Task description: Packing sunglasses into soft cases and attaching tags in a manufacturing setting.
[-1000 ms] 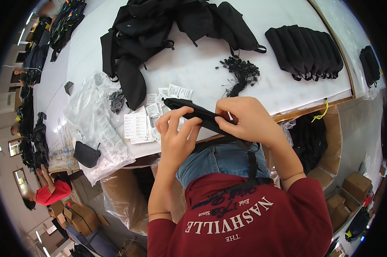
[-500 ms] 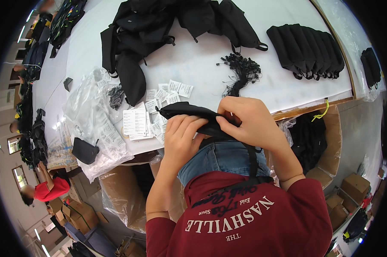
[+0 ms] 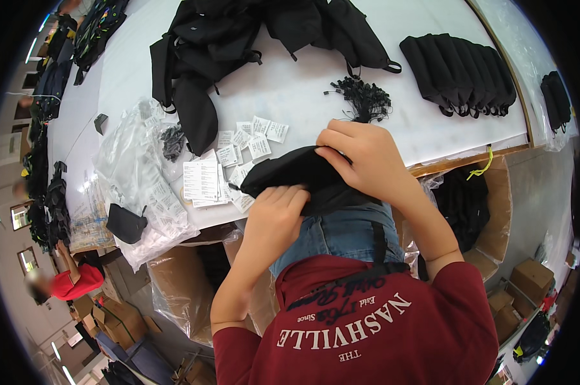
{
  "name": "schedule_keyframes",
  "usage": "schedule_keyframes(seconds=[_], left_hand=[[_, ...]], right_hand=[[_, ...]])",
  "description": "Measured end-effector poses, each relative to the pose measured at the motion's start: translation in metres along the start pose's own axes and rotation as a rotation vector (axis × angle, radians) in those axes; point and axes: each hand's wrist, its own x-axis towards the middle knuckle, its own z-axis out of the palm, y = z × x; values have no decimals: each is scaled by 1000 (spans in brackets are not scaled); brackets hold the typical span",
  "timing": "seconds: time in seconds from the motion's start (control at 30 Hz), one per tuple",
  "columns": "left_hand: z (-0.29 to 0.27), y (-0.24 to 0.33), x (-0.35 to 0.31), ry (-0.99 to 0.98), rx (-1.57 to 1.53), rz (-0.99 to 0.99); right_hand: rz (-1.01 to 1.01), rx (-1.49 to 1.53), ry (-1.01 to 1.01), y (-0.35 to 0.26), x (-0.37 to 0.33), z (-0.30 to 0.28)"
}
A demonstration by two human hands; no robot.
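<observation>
A black fabric pouch (image 3: 290,168) hangs between my hands at the table's front edge, its side bulging and a small tab at its left end. My left hand (image 3: 274,215) grips its lower left side with bent fingers. At its upper right edge my right hand (image 3: 360,151) pinches the fabric between thumb and fingers. Just left of the pouch lie white printed labels (image 3: 201,181) in a loose spread. Beyond my right hand is a bundle of black tag strings (image 3: 365,99). Whatever is inside the pouch is hidden.
A heap of black pouches (image 3: 219,38) covers the table's far middle, and a neat row of them (image 3: 458,74) lies at right. Clear plastic bags (image 3: 132,173) sit at left beside a small black pouch (image 3: 127,223). An open carton (image 3: 495,212) stands below the edge.
My right hand has moved up and slightly left with the pouch's edge. The pouch now spreads wider and taller between my hands. My left hand has shifted slightly down.
</observation>
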Motion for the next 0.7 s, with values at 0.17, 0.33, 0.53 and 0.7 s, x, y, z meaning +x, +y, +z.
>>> schedule_keyframes(seconds=[0.17, 0.33, 0.53, 0.7], left_hand=[[10, 10, 1, -217, 22, -131], [18, 0, 0, -324, 42, -133], [23, -11, 1, -460, -194, -233], [29, -22, 6, -494, -357, -335]], right_hand=[[-5, 186, -100, -1, 2, 21], [27, 220, -132, 6, -1, 24], [330, 444, -290, 28, -18, 20], [335, 213, -214, 45, -54, -4]])
